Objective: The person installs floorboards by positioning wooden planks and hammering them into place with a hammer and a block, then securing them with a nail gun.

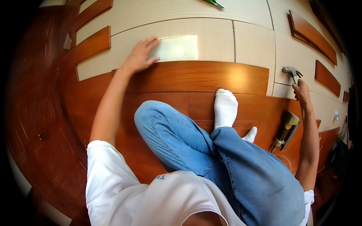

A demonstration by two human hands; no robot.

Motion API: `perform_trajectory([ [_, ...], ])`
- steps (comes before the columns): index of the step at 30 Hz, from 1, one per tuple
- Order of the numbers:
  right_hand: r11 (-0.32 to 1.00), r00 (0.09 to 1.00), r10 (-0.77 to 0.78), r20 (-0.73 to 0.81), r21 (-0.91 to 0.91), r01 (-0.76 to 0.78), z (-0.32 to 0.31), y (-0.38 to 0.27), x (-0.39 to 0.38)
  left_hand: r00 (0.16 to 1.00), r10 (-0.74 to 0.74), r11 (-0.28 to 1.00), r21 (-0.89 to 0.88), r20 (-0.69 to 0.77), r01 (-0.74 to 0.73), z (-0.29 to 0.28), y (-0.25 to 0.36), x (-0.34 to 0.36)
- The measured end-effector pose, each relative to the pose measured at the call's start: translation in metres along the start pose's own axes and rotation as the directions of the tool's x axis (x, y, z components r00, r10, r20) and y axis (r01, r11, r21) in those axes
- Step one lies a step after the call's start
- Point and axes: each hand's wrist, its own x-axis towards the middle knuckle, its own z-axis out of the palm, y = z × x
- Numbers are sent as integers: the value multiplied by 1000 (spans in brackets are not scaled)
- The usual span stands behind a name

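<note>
My left hand (142, 55) grips the left end of a pale, whitish-green rectangular block (177, 48), its thumb at the near corner and its fingers at the far one. The block lies flat on the beige tiles, along the far edge of a reddish-brown floorboard (196, 76). Out to the right, my right hand (301, 90) is closed round the handle of a claw hammer (291, 71). The hammer's metal head points away from me, above the tiles and apart from the block.
A nail gun (289, 127) with a hose rests on the laid boards by my right knee. Loose planks (313, 34) lie at the far right, with a shorter board (327, 78) nearer. Staggered board ends (92, 44) stick out at left. A green-handled tool (214, 3) lies at the far edge.
</note>
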Motion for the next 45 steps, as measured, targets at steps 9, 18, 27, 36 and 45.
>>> perform_trajectory([
  [9, 949, 947, -313, 76, -10, 315, 13, -179, 0, 954, -181, 983, -64, -237, 170, 24, 51, -141],
  [18, 570, 652, -744, 144, -372, 732, 62, -329, 52, 405, -764, 580, -259, -502, 773, 81, 52, -268],
  [27, 244, 363, -830, 423, -309, 919, 132, -464, 42, 296, -797, 504, -310, -527, 806, 87, 54, -264],
  [36, 330, 476, -780, 406, -378, 865, 148, -477, 34, 301, -777, 528, -312, -553, 789, 89, 50, -263],
  [45, 202, 357, -834, 420, -370, 907, 150, -489, 29, 321, -762, 537, -274, -562, 798, 89, 50, -263],
])
